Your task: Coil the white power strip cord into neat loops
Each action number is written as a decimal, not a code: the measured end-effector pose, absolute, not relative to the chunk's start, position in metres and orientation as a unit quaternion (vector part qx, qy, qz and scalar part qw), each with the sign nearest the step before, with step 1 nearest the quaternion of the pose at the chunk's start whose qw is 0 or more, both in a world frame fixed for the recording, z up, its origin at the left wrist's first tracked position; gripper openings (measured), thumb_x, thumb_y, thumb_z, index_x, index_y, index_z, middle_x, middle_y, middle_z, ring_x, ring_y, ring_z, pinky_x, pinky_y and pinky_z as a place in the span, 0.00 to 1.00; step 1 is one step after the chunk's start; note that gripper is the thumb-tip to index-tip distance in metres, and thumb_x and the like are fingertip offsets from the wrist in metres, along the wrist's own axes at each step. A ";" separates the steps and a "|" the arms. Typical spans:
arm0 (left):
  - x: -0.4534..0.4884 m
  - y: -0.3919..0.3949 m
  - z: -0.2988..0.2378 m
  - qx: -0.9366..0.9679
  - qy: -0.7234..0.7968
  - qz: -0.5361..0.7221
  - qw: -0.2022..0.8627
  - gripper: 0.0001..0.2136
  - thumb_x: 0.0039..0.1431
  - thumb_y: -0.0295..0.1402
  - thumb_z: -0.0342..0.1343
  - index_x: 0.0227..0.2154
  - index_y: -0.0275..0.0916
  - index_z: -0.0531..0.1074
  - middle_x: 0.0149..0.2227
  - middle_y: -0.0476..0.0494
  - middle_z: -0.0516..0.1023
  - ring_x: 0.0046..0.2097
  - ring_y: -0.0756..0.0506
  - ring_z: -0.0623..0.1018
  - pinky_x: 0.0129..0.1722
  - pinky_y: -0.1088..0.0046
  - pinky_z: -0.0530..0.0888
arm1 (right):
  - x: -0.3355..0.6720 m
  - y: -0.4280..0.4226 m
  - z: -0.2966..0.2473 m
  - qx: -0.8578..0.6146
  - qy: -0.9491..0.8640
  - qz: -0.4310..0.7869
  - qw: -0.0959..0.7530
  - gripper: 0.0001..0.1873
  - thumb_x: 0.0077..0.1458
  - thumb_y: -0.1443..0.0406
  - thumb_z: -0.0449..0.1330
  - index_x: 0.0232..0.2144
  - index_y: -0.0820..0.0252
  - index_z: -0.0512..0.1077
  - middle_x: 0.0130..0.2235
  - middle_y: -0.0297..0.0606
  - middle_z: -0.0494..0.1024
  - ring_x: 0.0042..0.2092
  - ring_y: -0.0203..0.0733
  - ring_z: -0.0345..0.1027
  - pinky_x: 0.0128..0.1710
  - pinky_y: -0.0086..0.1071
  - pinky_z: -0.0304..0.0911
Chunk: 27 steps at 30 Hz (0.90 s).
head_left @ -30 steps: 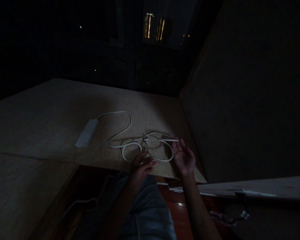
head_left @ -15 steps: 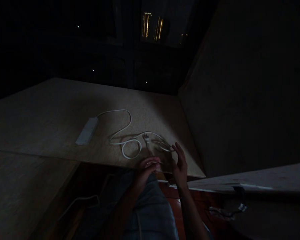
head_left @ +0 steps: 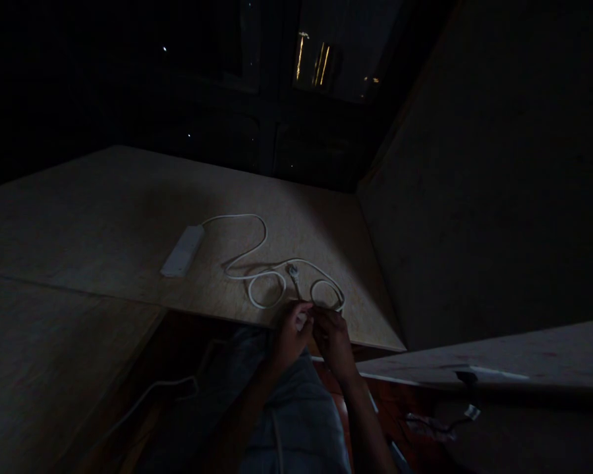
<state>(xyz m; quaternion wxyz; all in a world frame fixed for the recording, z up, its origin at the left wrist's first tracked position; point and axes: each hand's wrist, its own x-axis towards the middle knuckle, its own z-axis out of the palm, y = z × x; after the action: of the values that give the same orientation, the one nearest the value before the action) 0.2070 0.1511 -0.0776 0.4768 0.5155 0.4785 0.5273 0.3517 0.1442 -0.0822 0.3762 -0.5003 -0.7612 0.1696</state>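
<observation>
A white power strip (head_left: 182, 251) lies on the pale tabletop. Its white cord (head_left: 248, 253) winds to the right in loose loops. The cord's plug (head_left: 292, 270) rests between two loops, prongs pointing away from me, and its tail runs down to my left hand (head_left: 291, 337). That hand is closed around the cord at the table's front edge. Right beside it, my right hand (head_left: 332, 337) has its fingers closed where the right loop comes in. The fingertips of both hands meet, and the piece of cord between them is mostly hidden in the dim light.
The pale tabletop (head_left: 103, 197) ends at dark windows behind and a wall panel (head_left: 474, 197) on the right. Below the front edge, another white cable (head_left: 153, 385) hangs at left. A dark cable with a white tag (head_left: 472, 413) lies low at right.
My right hand has come down and left from the right loop to meet my left hand, its spread fingers now closed. The right loop lies wider. The view has shifted slightly.
</observation>
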 end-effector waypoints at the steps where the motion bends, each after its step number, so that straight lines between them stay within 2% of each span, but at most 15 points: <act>1: 0.206 0.150 -0.076 0.529 0.477 0.527 0.464 0.13 0.54 0.29 0.58 0.43 0.41 0.77 0.45 0.40 0.77 0.48 0.43 0.75 0.46 0.68 0.70 | 0.351 0.142 -0.086 -0.504 -0.756 0.170 0.383 0.18 0.62 0.67 0.55 0.52 0.50 0.75 0.51 0.41 0.77 0.53 0.50 0.68 0.53 0.47 0.62; 4: 0.205 0.147 -0.073 0.538 0.475 0.526 0.456 0.13 0.53 0.26 0.58 0.42 0.42 0.78 0.45 0.40 0.77 0.47 0.42 0.75 0.47 0.68 0.70 | 0.350 0.140 -0.090 -0.506 -0.750 0.175 0.388 0.18 0.62 0.67 0.55 0.51 0.48 0.76 0.50 0.40 0.78 0.52 0.50 0.68 0.52 0.47 0.60; 10: 0.198 0.149 -0.069 0.522 0.482 0.531 0.462 0.14 0.52 0.25 0.57 0.42 0.43 0.78 0.45 0.40 0.78 0.47 0.42 0.75 0.46 0.68 0.70 | 0.356 0.152 -0.084 -0.508 -0.757 0.177 0.370 0.17 0.56 0.69 0.57 0.45 0.53 0.80 0.42 0.45 0.79 0.44 0.52 0.69 0.44 0.45 0.64; 14: 0.186 0.159 -0.055 0.563 0.478 0.528 0.419 0.18 0.52 0.25 0.58 0.47 0.43 0.77 0.50 0.39 0.77 0.53 0.40 0.73 0.55 0.62 0.67 | 0.358 0.159 -0.069 -0.500 -0.711 0.194 0.455 0.15 0.57 0.68 0.56 0.43 0.54 0.80 0.41 0.43 0.79 0.44 0.50 0.71 0.45 0.44 0.65; 18: 0.180 0.171 -0.034 0.622 0.421 0.543 0.375 0.26 0.53 0.25 0.60 0.56 0.43 0.72 0.60 0.40 0.70 0.63 0.39 0.65 0.65 0.60 0.56 | 0.356 0.161 -0.032 -0.507 -0.650 0.168 0.540 0.11 0.62 0.64 0.56 0.40 0.54 0.80 0.41 0.41 0.79 0.43 0.46 0.72 0.44 0.40 0.66; 21: 0.183 0.176 -0.018 0.605 0.386 0.565 0.406 0.25 0.51 0.27 0.63 0.54 0.45 0.74 0.61 0.43 0.69 0.67 0.39 0.60 0.67 0.61 0.51 | 0.349 0.161 0.000 -0.495 -0.643 0.163 0.561 0.10 0.62 0.62 0.58 0.39 0.54 0.80 0.39 0.40 0.79 0.42 0.45 0.72 0.42 0.38 0.66; 24: 0.188 0.175 -0.008 0.536 0.383 0.586 0.473 0.15 0.51 0.32 0.66 0.43 0.43 0.80 0.51 0.41 0.77 0.57 0.38 0.71 0.61 0.65 0.62 | 0.338 0.161 0.026 -0.454 -0.662 0.154 0.577 0.08 0.62 0.63 0.59 0.39 0.53 0.80 0.38 0.39 0.79 0.41 0.44 0.71 0.41 0.38 0.66; 26: 0.188 0.172 -0.004 0.516 0.386 0.575 0.505 0.10 0.54 0.38 0.64 0.37 0.40 0.81 0.40 0.41 0.79 0.46 0.41 0.76 0.51 0.69 0.69 | 0.329 0.161 0.038 -0.439 -0.661 0.134 0.593 0.08 0.61 0.64 0.60 0.40 0.53 0.79 0.40 0.39 0.79 0.43 0.44 0.71 0.44 0.39 0.67; 27: 0.188 0.170 -0.004 0.510 0.392 0.568 0.514 0.11 0.56 0.41 0.62 0.35 0.39 0.80 0.36 0.41 0.79 0.42 0.42 0.77 0.45 0.70 0.71 | 0.325 0.161 0.042 -0.439 -0.651 0.126 0.606 0.08 0.61 0.64 0.60 0.41 0.53 0.79 0.41 0.40 0.78 0.45 0.44 0.71 0.45 0.39 0.67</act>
<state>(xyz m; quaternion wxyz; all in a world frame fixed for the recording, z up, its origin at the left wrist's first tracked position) 0.1876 0.1702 -0.0037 0.5137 0.5100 0.3918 0.5679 0.3246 0.1608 0.0422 0.6056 -0.4395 -0.6514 0.1257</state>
